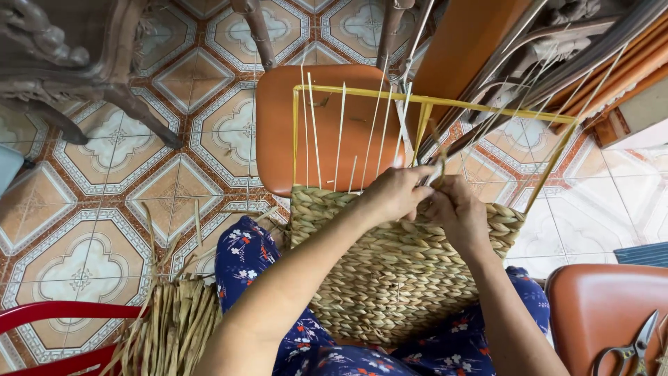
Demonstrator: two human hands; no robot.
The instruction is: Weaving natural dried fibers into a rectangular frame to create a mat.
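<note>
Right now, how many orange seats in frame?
2. One orange stool stands beyond the woven basket, under the yellow frame. The other is at bottom right, carrying scissors. More may lie outside the frame.

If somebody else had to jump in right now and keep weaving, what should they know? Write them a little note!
Left hand and right hand meet at the top edge of the weave, fingers pinching a strand by the upright strips.
The basket rests on the lap, its yellow frame leaning toward an orange stool.
Done: the lower part is woven.
Left: the frame's upper part, where the strips are bare.
Spare fibre lies on the floor at the left; scissors sit on a stool at the right.
</note>
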